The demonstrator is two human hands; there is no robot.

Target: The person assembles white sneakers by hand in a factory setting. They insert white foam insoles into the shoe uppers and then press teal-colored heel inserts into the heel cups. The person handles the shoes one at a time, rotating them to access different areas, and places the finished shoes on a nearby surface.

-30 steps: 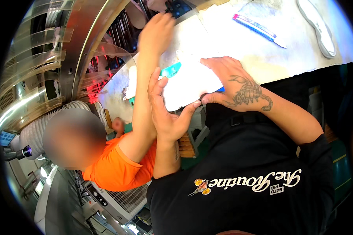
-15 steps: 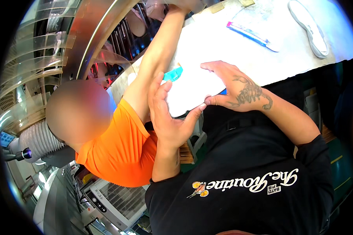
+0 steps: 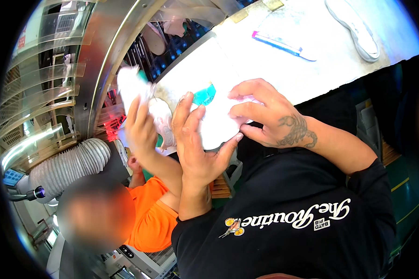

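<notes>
In front of my body is a bright white piece (image 3: 216,123) that looks like a shoe upper, its details washed out by glare. A teal block (image 3: 205,96) with marks on it shows at its far left side. My left hand (image 3: 198,153) holds the left side, fingers stretched up along it and thumb on the near edge. Over the right side, my right hand (image 3: 265,114) has curled fingers, with its thumb at the near edge beside the left thumb. What lies under the right fingertips is partly hidden.
A pale worktable (image 3: 246,65) carries a slim blue tool with a pink end (image 3: 284,46) and a white shoe sole (image 3: 363,39). At left a co-worker's hand (image 3: 142,128) lifts a blurred white shoe (image 3: 132,86); another white shoe (image 3: 160,116) is below. Behind stand curved metal framing (image 3: 93,65) and a ribbed hose (image 3: 70,162).
My right hand has gone from lying along the white piece's right side to curling its fingers over it. The co-worker's arm has drawn back from the far side and now raises a white shoe.
</notes>
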